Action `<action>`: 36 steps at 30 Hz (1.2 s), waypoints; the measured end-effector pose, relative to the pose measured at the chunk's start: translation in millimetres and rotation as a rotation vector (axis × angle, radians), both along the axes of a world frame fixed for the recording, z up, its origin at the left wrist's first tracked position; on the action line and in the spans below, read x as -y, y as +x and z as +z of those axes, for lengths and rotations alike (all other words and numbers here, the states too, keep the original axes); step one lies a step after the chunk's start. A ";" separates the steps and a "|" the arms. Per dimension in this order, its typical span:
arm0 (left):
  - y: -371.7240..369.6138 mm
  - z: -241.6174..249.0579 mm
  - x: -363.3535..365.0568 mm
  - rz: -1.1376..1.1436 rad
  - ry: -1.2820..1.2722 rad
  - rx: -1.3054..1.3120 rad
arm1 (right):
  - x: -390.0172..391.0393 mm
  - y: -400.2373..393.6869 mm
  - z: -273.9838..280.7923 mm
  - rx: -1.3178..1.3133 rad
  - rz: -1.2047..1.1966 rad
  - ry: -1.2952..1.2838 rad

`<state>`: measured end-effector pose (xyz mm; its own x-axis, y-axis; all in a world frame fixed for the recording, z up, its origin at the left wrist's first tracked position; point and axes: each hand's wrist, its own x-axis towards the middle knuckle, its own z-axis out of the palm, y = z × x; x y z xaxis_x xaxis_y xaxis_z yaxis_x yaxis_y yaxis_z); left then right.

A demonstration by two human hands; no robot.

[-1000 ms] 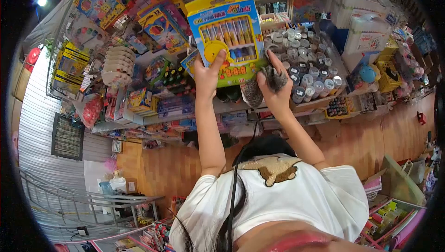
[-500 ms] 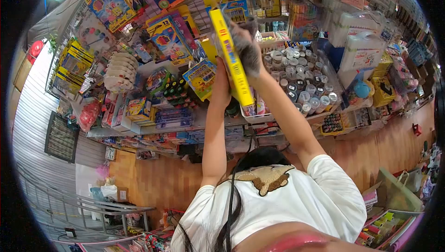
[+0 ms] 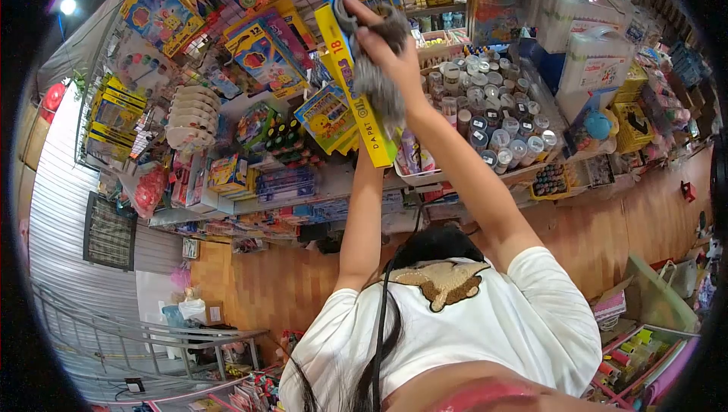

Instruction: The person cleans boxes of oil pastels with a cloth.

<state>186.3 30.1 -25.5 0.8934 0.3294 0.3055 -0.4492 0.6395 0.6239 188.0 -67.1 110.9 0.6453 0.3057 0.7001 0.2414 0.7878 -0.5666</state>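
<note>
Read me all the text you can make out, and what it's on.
"18": edge of the held yellow box.
"12": display pack left of it.
Remaining edge lettering: partly behind the grey cloth, not reliably legible.
Jars, wall packs: too small or blurred.

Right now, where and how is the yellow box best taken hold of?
Probably pinch the box across its thickness at the lower end, coming from the picture's lower right: it is tilted, edge-on, and that end sticks out past the grey cloth and right hand.
</note>
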 end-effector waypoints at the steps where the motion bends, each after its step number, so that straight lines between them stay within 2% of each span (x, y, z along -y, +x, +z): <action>1: -5.0 -3.3 -1.9 0.043 0.110 0.028 | -6.1 6.0 -0.9 -0.071 -0.007 -0.032; 2: -6.1 -7.9 -1.8 0.096 0.227 0.064 | -15.3 13.3 -11.4 -0.204 0.076 -0.020; 4: -14.4 -15.2 -4.6 0.287 0.593 0.108 | -28.0 30.9 -43.4 -0.446 0.093 -0.204; 5: -20.1 -15.1 -1.9 0.383 0.704 0.088 | -12.4 15.8 -35.9 -0.615 0.125 -0.232; 6: -24.8 -12.0 1.2 0.462 0.778 0.043 | -24.5 30.1 -64.1 -0.705 0.200 -0.210; 8: -46.5 45.0 49.8 0.439 0.297 -0.322 | -6.1 27.8 -80.0 -0.630 0.214 -0.340; 10: -49.5 45.0 53.0 0.428 0.377 -0.354 | 8.9 25.8 -89.9 -0.551 0.200 -0.387; 12: -32.2 23.4 25.7 0.320 0.214 -0.311 | 42.2 -5.1 -76.8 -0.514 0.146 -0.413; 14: -39.9 26.0 25.8 0.198 0.273 -0.091 | 65.2 -35.7 -57.6 -0.302 0.103 -0.368; 15: -30.2 13.9 15.5 0.009 -0.059 0.001 | 67.6 -47.7 -50.9 -0.166 0.043 -0.266; 17: -22.4 -5.4 3.1 -0.117 -0.280 0.114 | 62.0 -45.9 -38.7 -0.064 0.024 -0.164; 21: -46.6 47.6 35.2 0.197 0.273 0.072 | 40.1 -17.5 -8.4 -0.026 0.092 -0.158; 23: -62.0 52.7 15.6 -0.036 0.345 0.173 | 19.7 -0.3 -9.4 -0.046 0.006 -0.125; 25: -66.0 51.9 15.6 0.089 0.494 0.093 | -3.0 15.1 -25.1 -0.123 -0.091 -0.194; 26: -60.5 50.2 25.5 0.332 0.599 -0.041 | -12.7 20.9 -36.8 -0.192 -0.137 -0.281; 28: -49.1 47.7 37.4 0.820 0.789 -0.325 | -14.0 25.7 -56.3 -0.243 0.069 -0.260; 29: -40.7 39.3 27.6 0.877 0.905 -0.333 | -19.4 30.9 -72.2 -0.232 0.148 -0.223; 30: -41.2 38.9 28.7 0.805 0.838 -0.404 | -23.1 34.7 -81.1 -0.477 0.388 -0.177; 31: -35.6 29.4 23.5 0.756 0.815 -0.394 | -19.1 38.4 -93.1 -0.662 0.512 -0.129; 33: -26.2 20.3 14.6 0.718 0.808 -0.389 | -1.5 29.0 -98.0 -0.796 0.585 -0.135; 36: -27.9 24.1 16.9 0.720 0.850 -0.454 | 22.4 19.6 -119.7 -0.592 0.366 -0.334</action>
<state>158.4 13.2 -1.3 0.6698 0.6425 0.3722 -0.1644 -0.3605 0.9181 207.6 -89.4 -8.8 0.7005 0.7061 0.1032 -0.4187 0.5238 -0.7418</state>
